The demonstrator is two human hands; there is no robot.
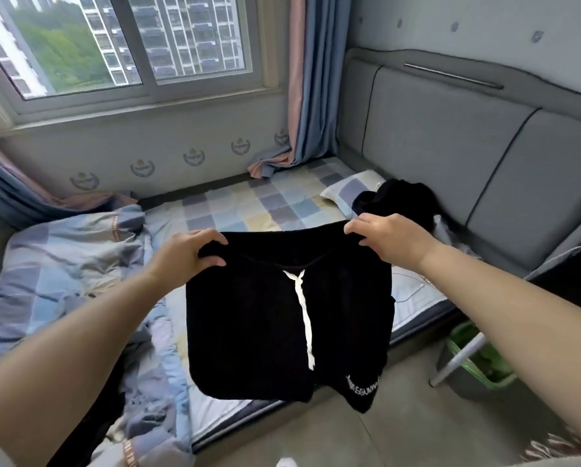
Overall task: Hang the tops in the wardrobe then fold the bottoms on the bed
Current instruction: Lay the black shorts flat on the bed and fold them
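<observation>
Shorts (248,318) hang before the bed (248,203), quilt (63,264) left.

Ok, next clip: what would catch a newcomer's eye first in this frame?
The black shorts in mid-frame, held up by the waistband over the bed's near edge, with a white drawstring hanging down the front. The left hand and right hand each grip a waistband corner. Behind the right hand, a dark clothes pile lies by the pillow.
</observation>
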